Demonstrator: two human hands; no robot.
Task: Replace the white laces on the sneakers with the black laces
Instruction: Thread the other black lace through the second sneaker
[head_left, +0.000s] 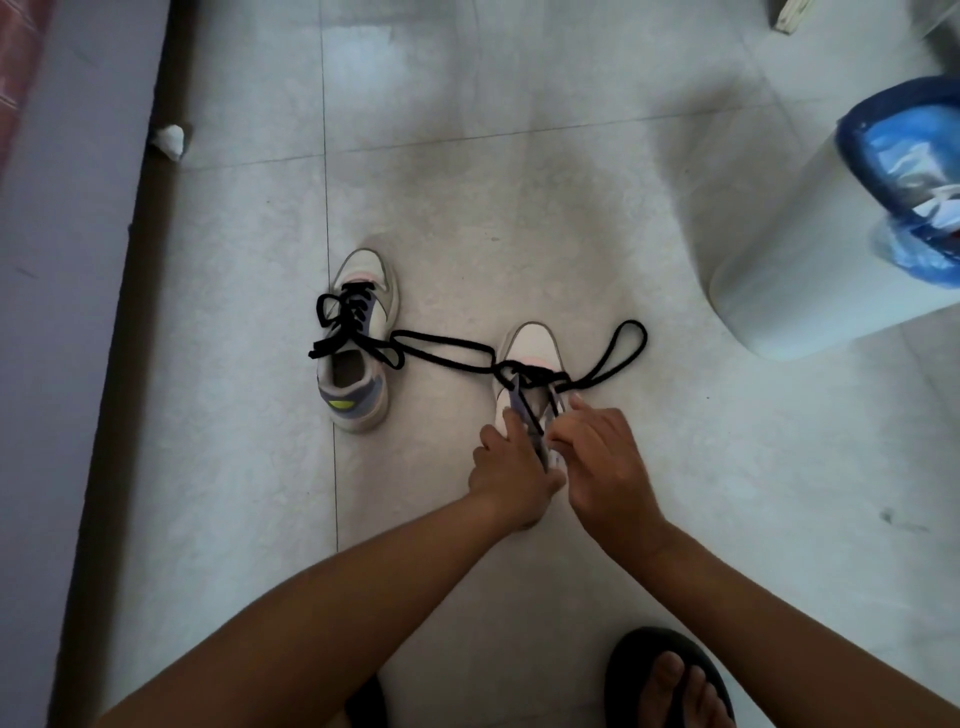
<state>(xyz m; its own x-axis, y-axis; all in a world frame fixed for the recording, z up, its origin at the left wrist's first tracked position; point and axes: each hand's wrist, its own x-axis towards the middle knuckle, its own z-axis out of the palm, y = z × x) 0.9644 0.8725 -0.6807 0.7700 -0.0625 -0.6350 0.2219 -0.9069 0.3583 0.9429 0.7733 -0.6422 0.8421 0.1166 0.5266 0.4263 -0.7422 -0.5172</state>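
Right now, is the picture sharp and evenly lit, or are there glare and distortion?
Head view: soft, dim; pale glare patches on the grey tiled floor; wide-angle bending curves the dark wall edge; the white bin with blue liner leans; both hands slightly blurred.

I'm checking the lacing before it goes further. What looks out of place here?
The black lace of the right sneaker trails across the floor to the left sneaker. Its other end loops off to the right. No white laces are in sight.
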